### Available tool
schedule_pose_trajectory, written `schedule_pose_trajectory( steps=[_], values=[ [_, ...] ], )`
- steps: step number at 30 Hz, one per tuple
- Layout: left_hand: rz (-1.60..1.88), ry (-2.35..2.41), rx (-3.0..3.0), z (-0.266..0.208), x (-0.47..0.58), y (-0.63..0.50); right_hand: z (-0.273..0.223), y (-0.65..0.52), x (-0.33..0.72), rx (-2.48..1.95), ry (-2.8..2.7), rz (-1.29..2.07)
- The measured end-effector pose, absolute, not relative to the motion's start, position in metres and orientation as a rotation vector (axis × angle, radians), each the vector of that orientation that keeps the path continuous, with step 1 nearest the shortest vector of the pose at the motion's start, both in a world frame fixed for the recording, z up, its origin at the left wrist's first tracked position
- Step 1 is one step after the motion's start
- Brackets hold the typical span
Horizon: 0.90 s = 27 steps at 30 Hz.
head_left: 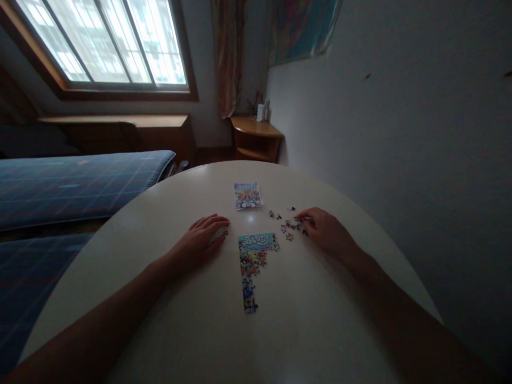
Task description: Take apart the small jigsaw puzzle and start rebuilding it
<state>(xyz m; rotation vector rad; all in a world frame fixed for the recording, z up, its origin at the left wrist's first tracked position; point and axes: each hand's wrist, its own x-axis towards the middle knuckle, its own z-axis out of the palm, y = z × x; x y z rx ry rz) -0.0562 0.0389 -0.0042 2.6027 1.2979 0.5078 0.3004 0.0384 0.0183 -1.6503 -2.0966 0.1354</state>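
Observation:
A partly joined jigsaw puzzle [256, 242] lies on the white round table [192, 330], with a light-blue titled top strip and a column running down its left side. To its left, my left hand [204, 234] rests on the table, fingers stretched and thumb apart. One small puzzle piece [225, 233] lies between that thumb and the fingers. My right hand [322, 229] is at the loose puzzle pieces [290, 225] right of the puzzle. Its fingertips are pinched together at a piece on the pile's right edge; the grip is partly hidden.
Beyond the puzzle lies a printed picture sheet [248, 196] with matching artwork. A bed with a blue plaid mattress [80, 181] stands to the left. A wooden corner shelf [256, 127] is behind the table, and a bare wall [380, 133] rises on the right.

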Motion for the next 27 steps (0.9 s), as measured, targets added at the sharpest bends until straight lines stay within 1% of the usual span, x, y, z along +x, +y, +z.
schedule_pose_trajectory(
  steps=[6, 13, 18, 27],
  values=[
    [0.512, 1.295, 2.581, -0.003, -0.057, 0.039, 0.024, 0.040, 0.315, -1.666, -2.074, 0.114],
    [0.560, 1.290, 2.597, -0.008, -0.058, 0.040, 0.014, 0.039, 0.297, -1.543, -2.230, 0.112],
    [0.544, 1.296, 2.613, -0.008, -0.058, 0.039, 0.011, 0.037, 0.290, -1.555, -2.243, 0.087],
    [0.552, 1.290, 2.606, -0.006, -0.057, 0.038, 0.008, 0.041, 0.294, -1.547, -2.228, 0.214]
  ],
)
